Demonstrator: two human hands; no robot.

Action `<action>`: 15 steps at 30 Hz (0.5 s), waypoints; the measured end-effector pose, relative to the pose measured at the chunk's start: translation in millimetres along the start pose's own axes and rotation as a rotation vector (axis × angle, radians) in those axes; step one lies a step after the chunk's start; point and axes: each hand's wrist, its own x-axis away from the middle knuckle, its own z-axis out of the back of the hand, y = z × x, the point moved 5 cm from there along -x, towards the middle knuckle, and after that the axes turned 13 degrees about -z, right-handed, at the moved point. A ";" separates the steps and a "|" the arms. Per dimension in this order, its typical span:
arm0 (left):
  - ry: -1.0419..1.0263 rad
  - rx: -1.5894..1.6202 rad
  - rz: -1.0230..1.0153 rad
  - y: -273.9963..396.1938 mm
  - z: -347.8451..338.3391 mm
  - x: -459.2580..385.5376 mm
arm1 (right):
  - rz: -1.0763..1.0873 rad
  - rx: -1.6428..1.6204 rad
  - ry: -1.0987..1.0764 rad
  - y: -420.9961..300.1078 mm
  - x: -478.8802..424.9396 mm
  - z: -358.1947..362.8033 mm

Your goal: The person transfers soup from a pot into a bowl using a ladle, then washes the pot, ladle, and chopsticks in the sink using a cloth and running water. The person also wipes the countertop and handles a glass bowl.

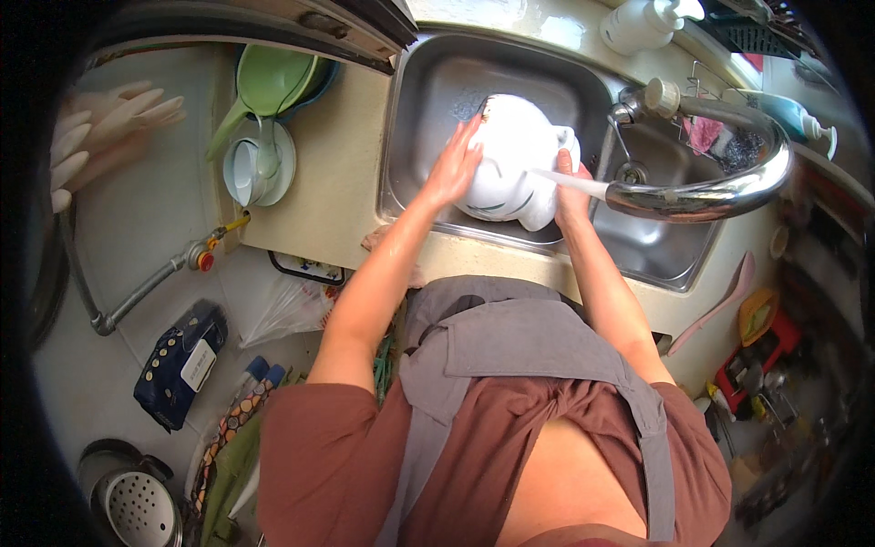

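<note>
A white ceramic pot (pixel 509 161) with a looped handle and leaf-like painted marks is held tilted over the left basin of a steel sink (pixel 424 89). My left hand (pixel 456 163) presses flat against its left side, fingers extended. On the other side, my right hand (pixel 573 188) grips it near the handle, and part of that hand is behind the pot. A curved chrome faucet (pixel 718 205) with a white nozzle reaches in from the right, its tip over the pot. Whatever is inside the pot is hidden.
On the left counter are a green ladle-like scoop (pixel 273 78) and stacked white bowls (pixel 277 174). Right of the basin are a smaller basin (pixel 656 239), a pink spoon (pixel 718 304), a scouring pad (pixel 742 150) and a soap bottle (pixel 779 113). A white pump bottle (pixel 636 27) stands behind.
</note>
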 end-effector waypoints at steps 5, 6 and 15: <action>0.087 0.093 0.170 -15.9 -5.6 29.4 | 0.025 0.116 0.014 3.8 -7.3 5.3; 0.050 0.195 0.237 -16.7 -3.0 15.0 | 0.041 0.126 0.021 6.2 -10.4 7.1; -0.197 -0.160 0.377 -58.5 -20.4 -131.1 | -0.027 0.076 0.051 -1.0 2.8 3.6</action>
